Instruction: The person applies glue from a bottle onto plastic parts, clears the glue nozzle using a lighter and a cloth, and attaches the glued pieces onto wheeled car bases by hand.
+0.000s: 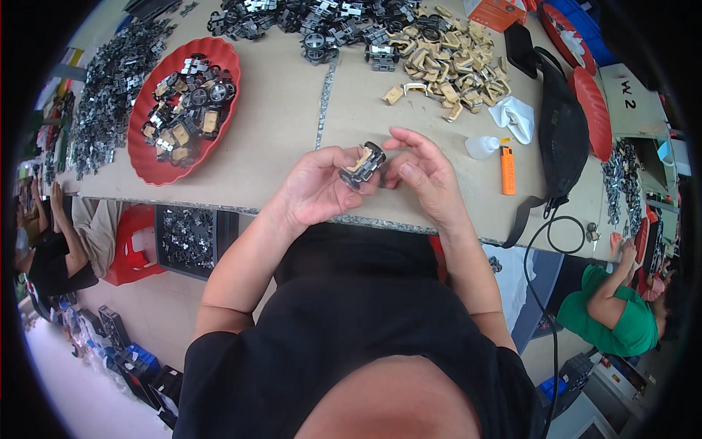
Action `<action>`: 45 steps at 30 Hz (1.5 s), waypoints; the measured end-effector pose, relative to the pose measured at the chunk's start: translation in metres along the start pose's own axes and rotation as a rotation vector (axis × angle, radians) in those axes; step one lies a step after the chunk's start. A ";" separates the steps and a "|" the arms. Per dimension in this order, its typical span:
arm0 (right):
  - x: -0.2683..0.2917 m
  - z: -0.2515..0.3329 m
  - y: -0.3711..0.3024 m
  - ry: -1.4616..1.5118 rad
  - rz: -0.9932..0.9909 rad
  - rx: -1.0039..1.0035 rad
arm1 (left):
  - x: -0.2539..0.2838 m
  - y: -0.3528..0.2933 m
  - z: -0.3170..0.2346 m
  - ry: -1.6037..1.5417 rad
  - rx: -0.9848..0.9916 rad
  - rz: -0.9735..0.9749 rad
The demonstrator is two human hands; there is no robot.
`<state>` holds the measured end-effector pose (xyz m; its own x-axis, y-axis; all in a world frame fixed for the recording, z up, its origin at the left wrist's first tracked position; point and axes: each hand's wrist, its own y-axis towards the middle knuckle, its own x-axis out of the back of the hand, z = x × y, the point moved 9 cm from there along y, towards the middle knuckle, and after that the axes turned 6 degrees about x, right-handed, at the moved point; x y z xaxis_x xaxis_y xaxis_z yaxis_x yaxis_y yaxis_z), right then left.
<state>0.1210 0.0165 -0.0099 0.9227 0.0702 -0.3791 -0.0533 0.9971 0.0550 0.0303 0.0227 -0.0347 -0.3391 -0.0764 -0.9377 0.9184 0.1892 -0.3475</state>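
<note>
My left hand (316,189) holds a small toy car chassis (363,165) over the table's near edge; it has black wheels, grey parts and a tan piece on it. Close beside it on the right is my right hand (424,174), its fingers loosely bent and apart, the tips near the chassis. Whether they touch it is hard to make out. To the left, a red scalloped tray (232,67) holds several similar chassis with tan pieces. At the back lie a heap of loose tan pieces (446,62) and a heap of dark wheeled chassis (314,45).
A small white bottle (481,148), an orange lighter (507,170), a crumpled white cloth (514,117) and a black bag (561,132) lie to the right. Small grey parts (110,102) spread along the far left. People work at both sides; one wears green (610,314).
</note>
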 end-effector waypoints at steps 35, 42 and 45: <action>0.113 0.053 -0.040 -0.768 -0.614 0.250 | -0.076 0.053 -0.088 2.291 -0.989 -0.780; 0.102 0.055 -0.040 -0.596 -0.518 0.284 | -0.042 0.028 -0.093 1.688 -0.654 -0.619; 0.088 0.052 -0.037 -0.350 -0.478 0.208 | -0.024 0.024 -0.076 0.985 -0.582 -0.296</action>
<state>0.2238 -0.0155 0.0030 0.8985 -0.4312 -0.0829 0.4389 0.8866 0.1457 0.0454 0.1030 -0.0208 -0.7680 0.5475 -0.3323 0.6330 0.7279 -0.2636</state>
